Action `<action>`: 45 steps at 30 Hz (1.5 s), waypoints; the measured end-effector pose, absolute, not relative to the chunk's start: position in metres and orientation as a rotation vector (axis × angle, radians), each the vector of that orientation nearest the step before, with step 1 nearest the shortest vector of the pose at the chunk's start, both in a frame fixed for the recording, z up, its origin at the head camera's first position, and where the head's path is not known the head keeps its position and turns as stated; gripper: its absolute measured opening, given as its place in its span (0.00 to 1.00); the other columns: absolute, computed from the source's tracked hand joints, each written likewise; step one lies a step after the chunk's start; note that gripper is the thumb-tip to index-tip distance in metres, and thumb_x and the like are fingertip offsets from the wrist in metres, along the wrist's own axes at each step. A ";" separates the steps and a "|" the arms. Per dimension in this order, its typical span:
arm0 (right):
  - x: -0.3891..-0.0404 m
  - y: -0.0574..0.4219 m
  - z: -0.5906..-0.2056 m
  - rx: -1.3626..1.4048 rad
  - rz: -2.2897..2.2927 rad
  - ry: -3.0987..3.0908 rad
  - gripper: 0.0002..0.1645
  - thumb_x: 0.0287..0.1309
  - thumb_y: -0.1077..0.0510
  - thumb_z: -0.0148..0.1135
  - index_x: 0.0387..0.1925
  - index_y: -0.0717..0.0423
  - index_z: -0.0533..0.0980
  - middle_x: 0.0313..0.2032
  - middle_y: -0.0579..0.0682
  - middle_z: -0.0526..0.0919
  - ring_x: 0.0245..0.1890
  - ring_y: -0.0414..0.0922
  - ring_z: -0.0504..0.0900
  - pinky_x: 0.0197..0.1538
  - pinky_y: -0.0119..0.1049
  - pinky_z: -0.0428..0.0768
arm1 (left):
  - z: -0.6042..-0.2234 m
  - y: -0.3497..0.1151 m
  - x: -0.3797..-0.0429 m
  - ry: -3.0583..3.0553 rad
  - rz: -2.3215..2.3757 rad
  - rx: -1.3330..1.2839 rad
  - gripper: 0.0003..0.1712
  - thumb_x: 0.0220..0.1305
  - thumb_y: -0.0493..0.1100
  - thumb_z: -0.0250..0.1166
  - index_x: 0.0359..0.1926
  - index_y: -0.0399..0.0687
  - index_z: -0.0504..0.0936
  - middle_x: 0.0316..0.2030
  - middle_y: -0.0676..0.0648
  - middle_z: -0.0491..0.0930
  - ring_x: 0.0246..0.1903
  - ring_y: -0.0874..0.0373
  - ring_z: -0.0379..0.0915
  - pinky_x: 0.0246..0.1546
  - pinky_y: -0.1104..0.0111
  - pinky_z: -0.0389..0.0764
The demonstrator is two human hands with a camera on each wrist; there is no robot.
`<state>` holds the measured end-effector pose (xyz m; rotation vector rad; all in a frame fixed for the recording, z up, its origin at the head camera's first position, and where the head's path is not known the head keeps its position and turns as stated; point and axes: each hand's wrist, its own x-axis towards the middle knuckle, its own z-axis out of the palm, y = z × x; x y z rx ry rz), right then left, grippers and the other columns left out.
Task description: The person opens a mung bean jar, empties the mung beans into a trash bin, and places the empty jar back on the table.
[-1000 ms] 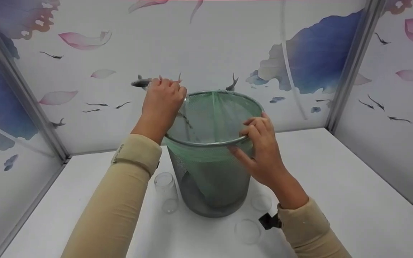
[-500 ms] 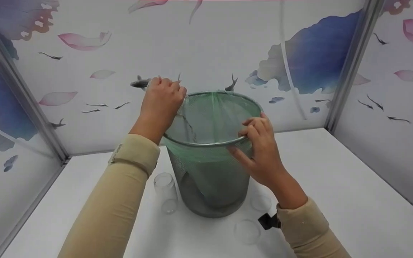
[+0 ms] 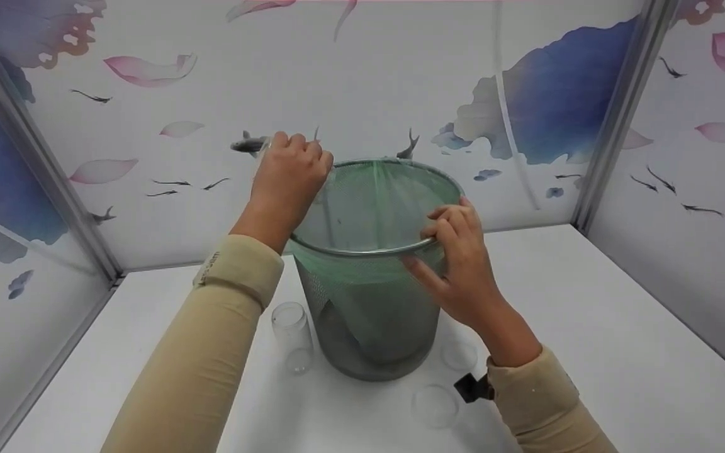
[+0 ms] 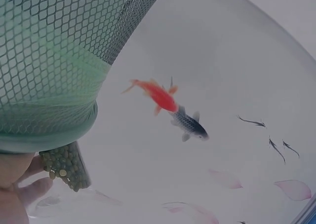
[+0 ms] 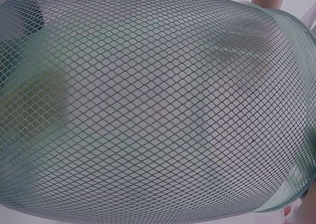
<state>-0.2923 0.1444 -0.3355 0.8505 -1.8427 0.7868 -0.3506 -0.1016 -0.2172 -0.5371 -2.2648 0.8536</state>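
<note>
A dark wire-mesh wastebasket (image 3: 375, 314), lined with a thin green bag (image 3: 362, 270), stands upright on the white table. Over its left rim, my left hand (image 3: 290, 179) grips a clear cup (image 3: 265, 151), mostly hidden behind the hand in the head view. Small green beans (image 4: 64, 167) show in it in the left wrist view. Inside the basket's mouth one dark speck hangs in the air. My right hand (image 3: 460, 264) grips the near right rim, thumb outside and fingers over the edge. A greenish-brown mass (image 5: 37, 105) shows through the mesh in the right wrist view.
A clear cup (image 3: 290, 327) stands close to the basket's left side. Two clear round outlines, one nearer (image 3: 435, 406) and one farther (image 3: 459, 355), lie right of its base. White printed panels (image 3: 362, 75) in metal frames enclose the back and sides.
A thin stream of beans fell from the cup into the basket in both earlier frames; now only a single speck is visible. My left hand has tilted slightly. The right hand stays in place.
</note>
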 end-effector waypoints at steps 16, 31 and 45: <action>-0.291 0.145 -0.336 0.846 0.763 -1.854 0.21 0.64 0.43 0.60 0.39 0.58 0.72 0.43 0.54 0.73 0.56 0.52 0.68 0.73 0.59 0.46 | -0.218 -0.100 -0.350 -2.215 0.930 -0.549 0.14 0.60 0.34 0.68 0.47 0.42 0.77 0.41 0.42 0.79 0.44 0.46 0.75 0.51 0.55 0.73; -0.292 0.145 -0.336 0.849 0.766 -1.854 0.22 0.66 0.41 0.59 0.40 0.57 0.71 0.43 0.54 0.73 0.56 0.52 0.68 0.73 0.58 0.46 | -0.216 -0.099 -0.350 -2.130 1.006 -0.637 0.15 0.61 0.32 0.67 0.48 0.43 0.77 0.36 0.44 0.78 0.41 0.48 0.74 0.45 0.58 0.73; -0.290 0.146 -0.336 0.848 0.762 -1.865 0.23 0.65 0.41 0.60 0.40 0.57 0.71 0.44 0.55 0.73 0.56 0.52 0.68 0.73 0.58 0.47 | -0.212 -0.095 -0.350 -2.153 1.182 -0.735 0.12 0.63 0.34 0.66 0.46 0.46 0.77 0.40 0.46 0.79 0.42 0.49 0.74 0.47 0.59 0.72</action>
